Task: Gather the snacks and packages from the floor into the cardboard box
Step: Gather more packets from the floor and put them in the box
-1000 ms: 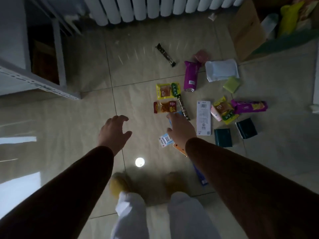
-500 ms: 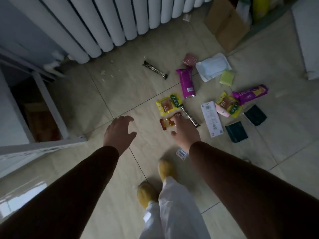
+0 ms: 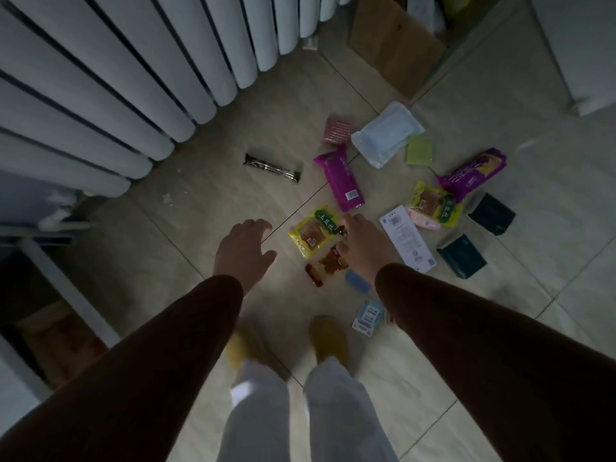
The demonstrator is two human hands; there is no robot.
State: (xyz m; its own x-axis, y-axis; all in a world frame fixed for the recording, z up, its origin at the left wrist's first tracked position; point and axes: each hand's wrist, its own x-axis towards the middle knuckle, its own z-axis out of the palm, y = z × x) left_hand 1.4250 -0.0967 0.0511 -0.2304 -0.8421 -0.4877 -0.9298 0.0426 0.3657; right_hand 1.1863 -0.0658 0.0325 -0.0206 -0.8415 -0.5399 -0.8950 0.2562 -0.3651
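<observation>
Step in hand: reach phase of a pick; judged early in the task, since every visible item lies on the floor [image 3: 500,345].
Landmark: yellow snack packet [image 3: 311,232], flat on the tiles in front of the person.
Right hand [image 3: 358,244]: just right of the yellow snack packet, fingers bent downward over a dark stick wrapper [image 3: 341,230]; whether it pinches the wrapper cannot be told.
Left hand [image 3: 243,251]: just left of the yellow snack packet, fingers spread and loosely curved, holding nothing.
Red snack packet [image 3: 328,265]: just below the yellow snack packet, partly under the right hand.
Purple pouch [image 3: 343,177]: just above and right of the yellow snack packet.
Black bar [image 3: 272,167]: above and left of the yellow snack packet, apart from the rest.
Cardboard box [image 3: 393,45]: well above and right of the yellow snack packet, beside the radiator [image 3: 133,78]; some contents show inside.
Next move requires: a secure grip on thin, flat film lying flush to the tile, probably at an edge, then a carry across the scattered items to the cardboard box.
</observation>
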